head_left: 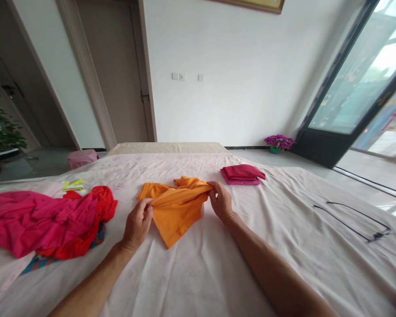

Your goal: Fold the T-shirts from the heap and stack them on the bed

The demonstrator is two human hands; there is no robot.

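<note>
An orange garment, whose exact kind I cannot make out, stretches between my two hands over the sheet-covered surface. My left hand pinches its left side between thumb and fingers. At the right end of the same pulled edge, my right hand grips the cloth with its fingertips. A front flap hangs down to a point, while the rest lies bunched behind. Beyond my right hand sits a stack of folded dark pink cloth.
A heap of pink clothes with red cloth lies on the left. Eyeglasses rest at the right. Past the far edge are a pink stool, purple flowers and a white wall.
</note>
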